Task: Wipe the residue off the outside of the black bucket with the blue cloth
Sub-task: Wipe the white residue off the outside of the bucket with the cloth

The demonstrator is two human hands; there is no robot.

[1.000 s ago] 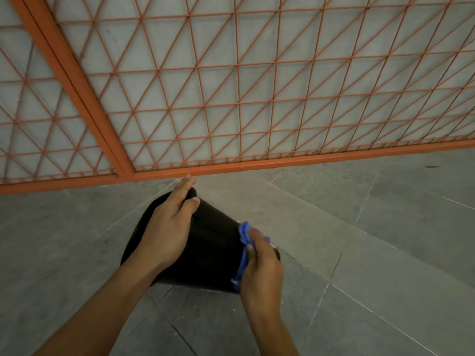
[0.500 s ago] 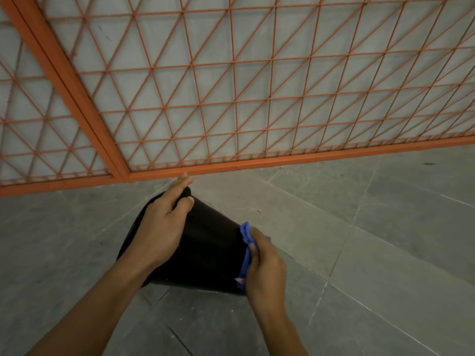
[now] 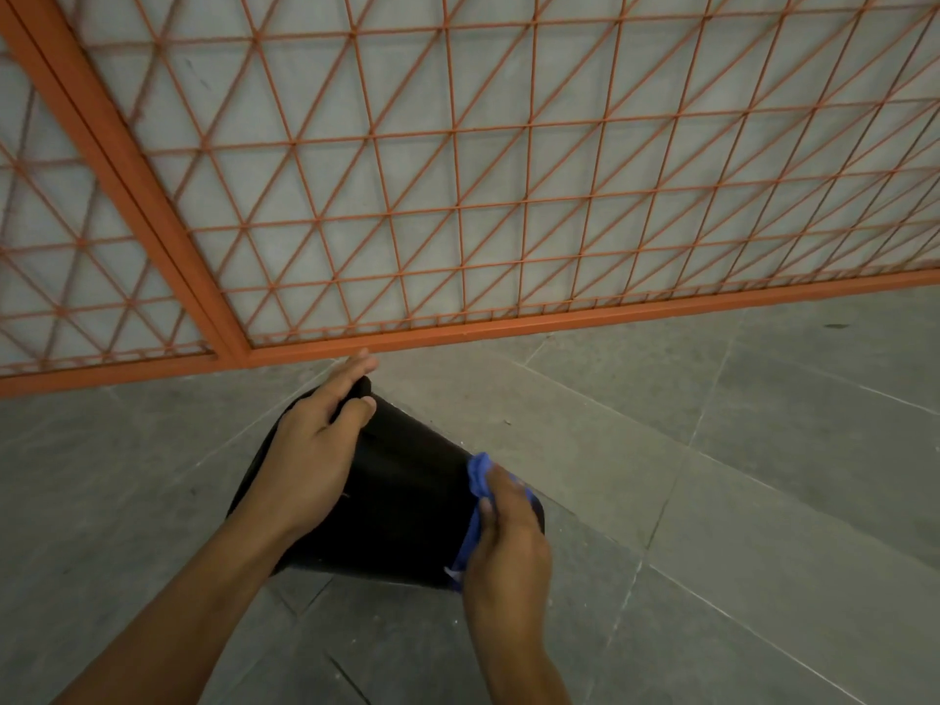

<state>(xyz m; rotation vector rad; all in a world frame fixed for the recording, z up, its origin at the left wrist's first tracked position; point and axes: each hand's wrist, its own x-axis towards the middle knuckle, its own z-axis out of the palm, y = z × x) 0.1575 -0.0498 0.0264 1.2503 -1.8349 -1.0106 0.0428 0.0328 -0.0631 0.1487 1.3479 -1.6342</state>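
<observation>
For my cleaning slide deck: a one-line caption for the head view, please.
Left hand grips the tilted black bucket while the right hand presses the blue cloth against its side.

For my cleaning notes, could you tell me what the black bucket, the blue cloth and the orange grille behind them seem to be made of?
Black bucket: probably plastic, smooth with a dull sheen and a thin wall.
Blue cloth: soft fabric, bunched into folds under the right hand; the weave is too small to tell.
Orange grille: likely painted metal, thin straight rods joined into a flat frame.
</observation>
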